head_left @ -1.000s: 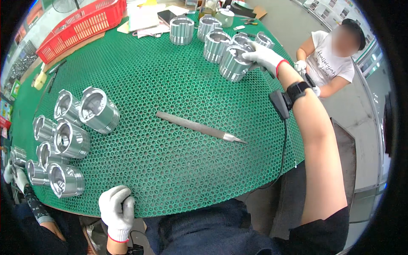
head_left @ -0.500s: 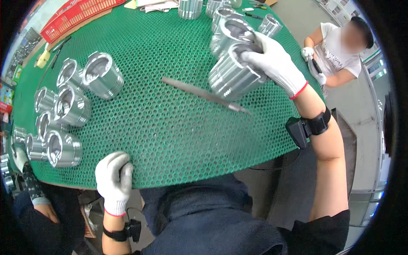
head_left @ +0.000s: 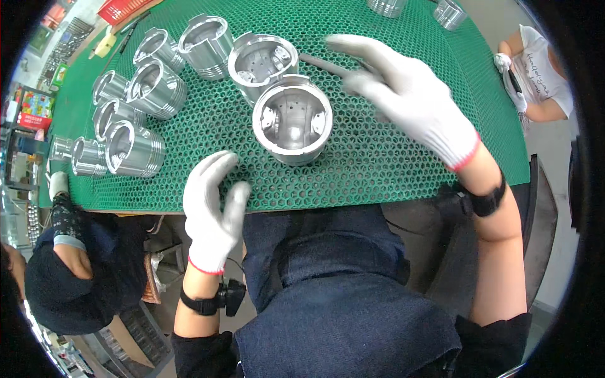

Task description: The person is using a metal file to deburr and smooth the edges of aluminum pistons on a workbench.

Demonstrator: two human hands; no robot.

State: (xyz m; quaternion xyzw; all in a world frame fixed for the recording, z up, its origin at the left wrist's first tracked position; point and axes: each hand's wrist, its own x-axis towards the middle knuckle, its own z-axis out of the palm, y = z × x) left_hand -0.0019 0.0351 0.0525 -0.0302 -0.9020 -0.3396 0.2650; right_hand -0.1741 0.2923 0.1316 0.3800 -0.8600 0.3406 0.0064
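Note:
Two silver metal pistons stand with their hollow ends up near the middle of the green mat. The nearer piston point(head_left: 293, 120) touches the farther piston point(head_left: 257, 63) behind it. To their right my gloved right hand point(head_left: 403, 88) hovers with thumb and fingers apart, holding nothing I can see. Beneath its fingertips lies a slim, dark rod-like tool point(head_left: 321, 65), its right part hidden by the hand. My gloved left hand point(head_left: 213, 205) is at the mat's front edge, left of the nearer piston. Its fingers are loosely bent and the thumb stands off them.
Several more pistons point(head_left: 157, 88) stand in a group at the left on the green mat point(head_left: 378, 170). Others point(head_left: 386, 6) are at the far edge. A red crate point(head_left: 120, 9) is at the far left. One co-worker point(head_left: 542, 82) stands at right, another point(head_left: 82, 264) at left.
Two pistons now stand mid-mat, where the tool lay in open view. My right hand has let go of the piston it held. My left thumb has opened away from the fingers. The view has shifted.

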